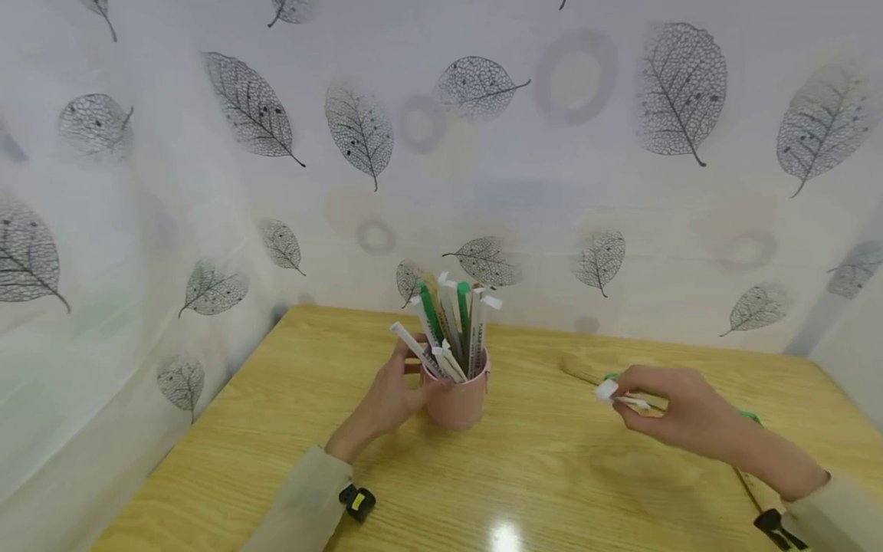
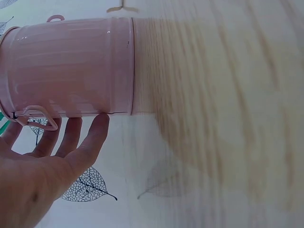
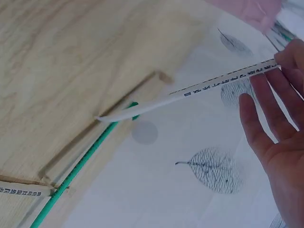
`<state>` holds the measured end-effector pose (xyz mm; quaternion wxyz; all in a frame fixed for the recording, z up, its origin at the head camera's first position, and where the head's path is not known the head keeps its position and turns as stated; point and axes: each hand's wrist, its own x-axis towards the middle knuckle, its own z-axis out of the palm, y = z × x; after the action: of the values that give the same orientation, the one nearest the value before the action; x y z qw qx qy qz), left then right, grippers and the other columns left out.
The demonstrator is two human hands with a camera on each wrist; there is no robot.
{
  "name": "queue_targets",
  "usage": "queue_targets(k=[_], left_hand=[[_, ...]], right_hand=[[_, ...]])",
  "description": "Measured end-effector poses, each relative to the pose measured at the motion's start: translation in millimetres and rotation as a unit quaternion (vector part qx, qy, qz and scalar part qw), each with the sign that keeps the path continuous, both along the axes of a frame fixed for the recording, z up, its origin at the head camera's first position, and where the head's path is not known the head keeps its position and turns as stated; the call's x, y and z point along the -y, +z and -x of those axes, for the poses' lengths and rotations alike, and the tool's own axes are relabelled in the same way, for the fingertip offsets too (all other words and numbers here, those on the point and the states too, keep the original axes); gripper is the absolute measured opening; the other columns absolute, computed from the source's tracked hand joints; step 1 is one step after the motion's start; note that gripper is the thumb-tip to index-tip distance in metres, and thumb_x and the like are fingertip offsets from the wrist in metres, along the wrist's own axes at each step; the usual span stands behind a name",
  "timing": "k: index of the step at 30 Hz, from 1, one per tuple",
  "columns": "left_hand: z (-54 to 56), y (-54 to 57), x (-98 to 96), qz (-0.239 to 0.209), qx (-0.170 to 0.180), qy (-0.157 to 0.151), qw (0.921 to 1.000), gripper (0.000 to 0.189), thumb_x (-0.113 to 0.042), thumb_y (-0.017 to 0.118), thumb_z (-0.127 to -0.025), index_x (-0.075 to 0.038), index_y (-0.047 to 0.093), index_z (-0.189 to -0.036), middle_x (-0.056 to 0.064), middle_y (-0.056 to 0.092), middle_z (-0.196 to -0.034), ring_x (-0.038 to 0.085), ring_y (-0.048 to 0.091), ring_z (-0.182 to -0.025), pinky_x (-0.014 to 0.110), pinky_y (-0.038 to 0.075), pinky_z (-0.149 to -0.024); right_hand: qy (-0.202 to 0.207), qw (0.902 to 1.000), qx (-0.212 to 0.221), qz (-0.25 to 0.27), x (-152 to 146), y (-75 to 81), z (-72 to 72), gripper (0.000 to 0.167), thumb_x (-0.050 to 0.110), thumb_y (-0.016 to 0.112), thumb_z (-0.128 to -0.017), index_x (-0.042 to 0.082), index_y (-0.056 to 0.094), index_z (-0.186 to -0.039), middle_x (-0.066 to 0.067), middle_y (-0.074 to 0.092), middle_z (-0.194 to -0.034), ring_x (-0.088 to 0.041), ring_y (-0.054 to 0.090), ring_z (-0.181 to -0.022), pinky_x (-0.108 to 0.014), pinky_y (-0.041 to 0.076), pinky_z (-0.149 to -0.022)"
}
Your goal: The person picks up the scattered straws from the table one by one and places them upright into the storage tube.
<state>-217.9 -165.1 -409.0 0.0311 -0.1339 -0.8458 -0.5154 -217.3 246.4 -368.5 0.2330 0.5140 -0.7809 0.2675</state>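
A pink bucket (image 1: 457, 406) with small side handles stands on the wooden table, holding several white, green and brown paper-wrapped straws (image 1: 476, 333). My left hand (image 1: 386, 399) grips its left side near the rim; in the left wrist view, fingers of that hand (image 2: 47, 175) lie along the bucket wall (image 2: 71, 66). To the right of the bucket, my right hand (image 1: 690, 406) pinches one end of a white paper-wrapped straw (image 3: 209, 85) with printed black characters. That straw is above the table, seen nearly end-on in the head view.
On the table at the right lie a green straw (image 3: 85, 161) and a white printed straw (image 3: 21, 189), partly hidden by my right arm in the head view. A leaf-patterned curtain (image 1: 524, 199) hangs behind the table (image 1: 552, 475) and along its left side.
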Motion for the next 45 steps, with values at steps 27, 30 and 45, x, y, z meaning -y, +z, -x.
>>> queue_targets(k=[27, 30, 45], left_hand=[[-0.7, 1.7, -1.1, 0.002, 0.001, -0.002, 1.0000, 0.075, -0.039, 0.078, -0.090, -0.026, 0.035, -0.150, 0.009, 0.054, -0.142, 0.035, 0.061, -0.124, 0.051, 0.055, -0.100], [-0.5, 1.6, -0.5, 0.001, 0.001, -0.002, 1.0000, 0.075, -0.038, 0.078, -0.091, -0.025, 0.035, -0.150, 0.010, 0.054, -0.143, 0.035, 0.060, -0.125, 0.051, 0.055, -0.101], [0.6, 1.2, 0.7, 0.007, 0.005, -0.009, 0.9999, 0.072, -0.037, 0.076, -0.092, -0.025, 0.034, -0.150, 0.013, 0.054, -0.144, 0.037, 0.059, -0.126, 0.052, 0.054, -0.102]], right_hand=[[0.035, 0.9524, 0.078, 0.293, 13, 64.3, 24.7, 0.055, -0.023, 0.068, -0.075, -0.019, 0.056, -0.128, 0.000, 0.076, -0.098, -0.006, 0.073, -0.089, -0.013, 0.058, -0.079], [0.062, 0.9465, 0.078, 0.307, 32, 74.1, 28.7, 0.049, -0.022, 0.069, -0.077, -0.019, 0.058, -0.124, -0.002, 0.076, -0.100, -0.008, 0.073, -0.091, -0.014, 0.059, -0.079], [0.055, 0.9421, 0.083, 0.320, 122, 107.9, 33.4, 0.051, -0.025, 0.067, -0.078, -0.013, 0.059, -0.127, 0.007, 0.075, -0.098, -0.006, 0.072, -0.087, -0.020, 0.061, -0.075]])
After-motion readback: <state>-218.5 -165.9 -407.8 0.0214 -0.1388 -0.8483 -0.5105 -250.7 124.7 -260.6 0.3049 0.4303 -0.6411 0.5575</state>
